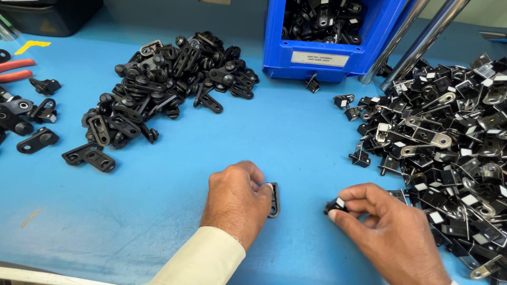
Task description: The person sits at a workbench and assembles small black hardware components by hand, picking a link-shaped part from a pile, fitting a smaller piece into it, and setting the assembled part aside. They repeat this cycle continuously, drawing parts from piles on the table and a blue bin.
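Observation:
My left hand (237,199) rests low on the blue table (296,137) and grips a flat black plastic bracket (273,199) standing on its edge. My right hand (388,229) pinches a small black clip with a white face (335,205) between thumb and fingers, a short way to the right of the bracket. The two parts are apart. A cream sleeve (203,259) covers my left forearm.
A heap of black brackets (169,79) lies at upper left. A larger heap of black and metal clips (454,142) fills the right side. A blue bin (327,37) of black parts stands at the back, with two metal tubes (417,37) beside it. Red-handled pliers (16,71) lie at far left.

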